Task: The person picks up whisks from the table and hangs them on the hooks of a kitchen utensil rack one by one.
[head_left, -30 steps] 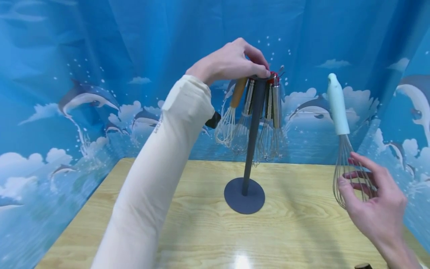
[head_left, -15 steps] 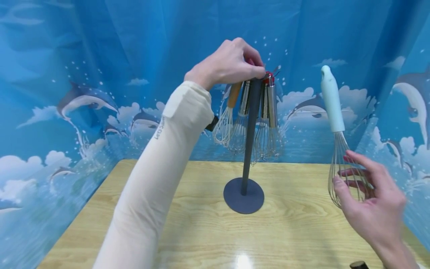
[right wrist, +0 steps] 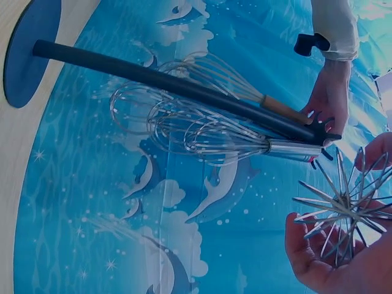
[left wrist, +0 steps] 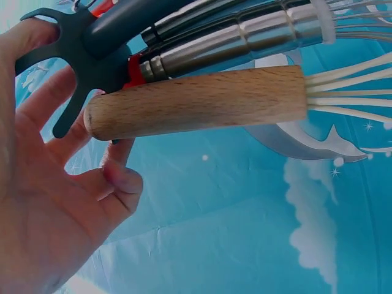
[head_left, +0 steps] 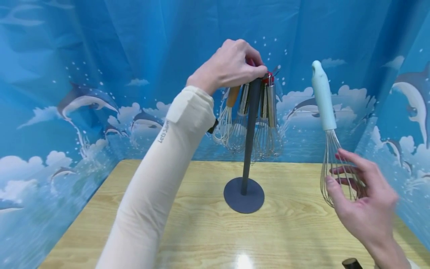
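My left hand [head_left: 231,63] pinches the hooked top of a dark grey utensil stand [head_left: 250,134], thumb and fingers on the hook crown [left wrist: 92,55] in the left wrist view. From the hooks hang a wooden-handled whisk [left wrist: 202,101] and several metal-handled whisks [head_left: 271,106], some with red at the handle end. To the right, my right hand [head_left: 367,205] holds a whisk with a pale blue handle [head_left: 324,97] by its wire loops, handle pointing up and apart from the stand. In the right wrist view its wires [right wrist: 343,211] face the camera, hiding the handle.
The stand's round base [head_left: 235,203] sits on a wooden table [head_left: 188,231]. A dark cylindrical end [head_left: 352,263] shows at the bottom edge, its kind unclear. Blue curtains [head_left: 168,45] printed with dolphins enclose the back and sides.
My right hand has carried the pale blue whisk leftward and slightly up, closer to the stand. My left hand stays at the stand's top, with only a slight shift.
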Available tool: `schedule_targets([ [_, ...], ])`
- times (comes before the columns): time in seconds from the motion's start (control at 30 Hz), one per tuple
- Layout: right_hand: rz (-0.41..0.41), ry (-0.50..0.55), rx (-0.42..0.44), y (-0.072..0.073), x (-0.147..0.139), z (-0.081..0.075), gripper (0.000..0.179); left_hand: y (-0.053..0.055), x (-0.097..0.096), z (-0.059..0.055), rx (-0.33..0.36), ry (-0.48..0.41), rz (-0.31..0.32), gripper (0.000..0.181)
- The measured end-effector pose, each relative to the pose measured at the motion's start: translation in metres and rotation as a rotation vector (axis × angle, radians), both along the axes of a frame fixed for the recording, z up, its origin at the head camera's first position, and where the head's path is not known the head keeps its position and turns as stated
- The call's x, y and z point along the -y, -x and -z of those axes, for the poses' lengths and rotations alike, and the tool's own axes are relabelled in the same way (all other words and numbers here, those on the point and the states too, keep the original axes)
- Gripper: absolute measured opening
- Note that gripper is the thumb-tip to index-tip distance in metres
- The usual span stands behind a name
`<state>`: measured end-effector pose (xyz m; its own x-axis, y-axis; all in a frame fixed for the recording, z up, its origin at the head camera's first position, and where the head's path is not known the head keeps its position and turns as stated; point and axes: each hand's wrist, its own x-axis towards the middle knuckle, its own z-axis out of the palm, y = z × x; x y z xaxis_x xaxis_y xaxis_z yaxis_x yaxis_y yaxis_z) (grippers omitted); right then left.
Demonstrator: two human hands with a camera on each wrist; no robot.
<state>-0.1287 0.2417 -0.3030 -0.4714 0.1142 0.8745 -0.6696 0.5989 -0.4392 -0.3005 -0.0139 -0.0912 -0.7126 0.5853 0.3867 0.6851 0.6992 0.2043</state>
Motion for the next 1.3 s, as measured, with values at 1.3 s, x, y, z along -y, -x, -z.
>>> schedule_targets([
  [1.3,-0.086,-0.048,-0.145,0.007,0.036,0.006,0.048,0.014,0.035,0.038,0.215,-0.436,0.329,0.04],
])
